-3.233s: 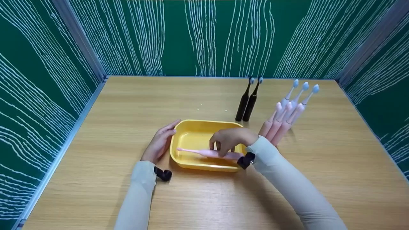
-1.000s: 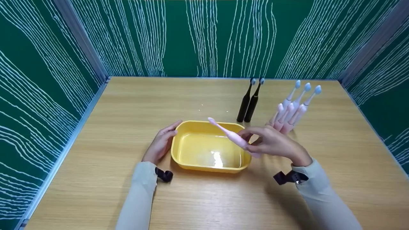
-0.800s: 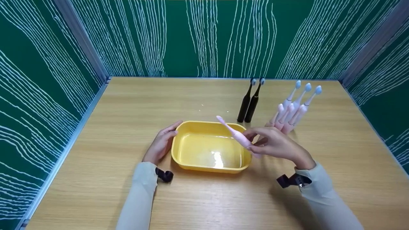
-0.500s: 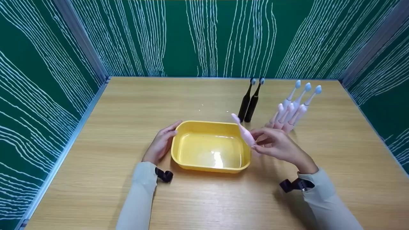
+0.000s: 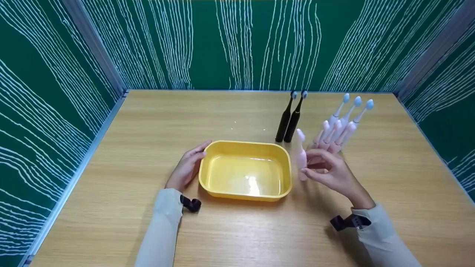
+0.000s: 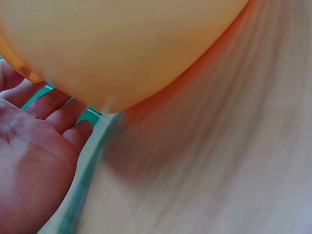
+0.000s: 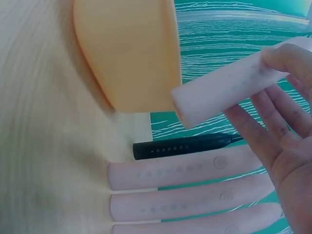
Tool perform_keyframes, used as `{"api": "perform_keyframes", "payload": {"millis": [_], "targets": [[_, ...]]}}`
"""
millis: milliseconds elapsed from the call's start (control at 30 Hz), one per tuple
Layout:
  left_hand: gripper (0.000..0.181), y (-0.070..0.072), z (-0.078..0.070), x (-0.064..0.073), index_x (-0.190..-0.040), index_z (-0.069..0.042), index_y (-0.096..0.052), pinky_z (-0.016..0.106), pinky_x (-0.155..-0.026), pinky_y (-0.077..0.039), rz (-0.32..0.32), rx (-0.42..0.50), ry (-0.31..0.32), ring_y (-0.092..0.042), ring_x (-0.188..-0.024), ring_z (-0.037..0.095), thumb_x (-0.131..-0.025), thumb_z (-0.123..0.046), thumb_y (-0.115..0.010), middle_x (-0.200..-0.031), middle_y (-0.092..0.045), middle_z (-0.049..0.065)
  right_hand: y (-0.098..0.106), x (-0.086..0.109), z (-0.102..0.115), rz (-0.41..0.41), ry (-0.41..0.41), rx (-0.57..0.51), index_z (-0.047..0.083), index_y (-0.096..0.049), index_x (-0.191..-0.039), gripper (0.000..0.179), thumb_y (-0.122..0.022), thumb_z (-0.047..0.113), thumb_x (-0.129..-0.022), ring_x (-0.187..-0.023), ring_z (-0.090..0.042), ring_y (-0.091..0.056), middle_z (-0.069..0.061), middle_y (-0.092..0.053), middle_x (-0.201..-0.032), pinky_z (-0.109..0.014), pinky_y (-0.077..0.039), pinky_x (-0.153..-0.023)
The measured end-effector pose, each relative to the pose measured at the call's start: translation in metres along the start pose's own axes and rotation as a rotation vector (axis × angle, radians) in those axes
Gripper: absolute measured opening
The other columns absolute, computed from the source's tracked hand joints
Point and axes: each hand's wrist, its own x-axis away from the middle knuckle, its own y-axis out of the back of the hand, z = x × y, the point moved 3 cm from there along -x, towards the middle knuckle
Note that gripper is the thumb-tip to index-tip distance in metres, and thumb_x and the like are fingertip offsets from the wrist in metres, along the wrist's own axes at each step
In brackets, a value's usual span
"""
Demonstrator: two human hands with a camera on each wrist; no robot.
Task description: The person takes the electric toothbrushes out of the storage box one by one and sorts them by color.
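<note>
A pink electric toothbrush [image 5: 301,159] is pinched between the thumb and fingers of my right hand [image 5: 330,168], nearly upright at the right of the yellow plastic basin [image 5: 245,197]. In the right wrist view the lower end of this toothbrush [image 7: 219,90] is raised off the table. My left hand [image 5: 187,167] holds the basin's left end, with the thumb at the rim. The left wrist view shows the left palm [image 6: 36,146] beside the basin's outer wall [image 6: 126,58], where some fingertips are hidden. Nothing lies inside the basin.
Several electric toothbrushes stand on the wooden table [image 5: 148,122]: two black ones [image 5: 287,120] at the back, a row of pink ones [image 5: 337,139] behind my right hand, and white ones with blue heads [image 5: 352,113] behind those. Green patterned walls [image 5: 204,44] enclose the table.
My right hand has lifted the pink toothbrush out of the basin, carried it rightward past the rim and turned it from lying to nearly upright. The left hand has stayed at the basin.
</note>
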Motion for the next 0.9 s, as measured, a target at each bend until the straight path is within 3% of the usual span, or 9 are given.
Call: {"api": "perform_keyframes", "payload": {"millis": [267,600,900], "targets": [[0.05,0.001,0.001,0.0,-0.146,-0.001,-0.037,0.033,-0.12,-0.023,-0.016,-0.012,0.001,-0.023,-0.146,0.019,-0.097,-0.007,-0.045,-0.157,-0.03,0.009,0.011,0.012,-0.005,-0.08,-0.076,0.03,-0.015,-0.057,-0.11,0.044,-0.067,-0.026,-0.069,-0.092,-0.004,-0.066,0.006,-0.061,-0.112,-0.021,-0.058,-0.076],[0.05,0.001,0.0,-0.001,-0.146,0.001,-0.037,0.035,-0.12,-0.025,-0.017,0.0,0.007,-0.024,-0.146,0.022,-0.097,-0.005,-0.042,-0.157,-0.029,0.01,0.023,0.024,-0.014,-0.174,0.0,-0.065,-0.023,-0.051,-0.108,0.045,-0.061,-0.033,-0.065,-0.099,-0.006,-0.062,0.002,-0.061,-0.119,-0.021,-0.058,-0.076],[0.05,0.001,0.003,-0.002,-0.145,0.003,-0.037,0.034,-0.121,-0.02,-0.035,0.001,-0.004,-0.02,-0.147,0.022,-0.096,-0.004,-0.043,-0.157,-0.028,0.011,0.032,0.037,-0.023,-0.227,-0.041,-0.064,-0.023,-0.05,-0.107,0.045,-0.061,-0.034,-0.065,-0.1,-0.007,-0.061,0.003,-0.064,-0.11,-0.019,-0.057,-0.078]]}}
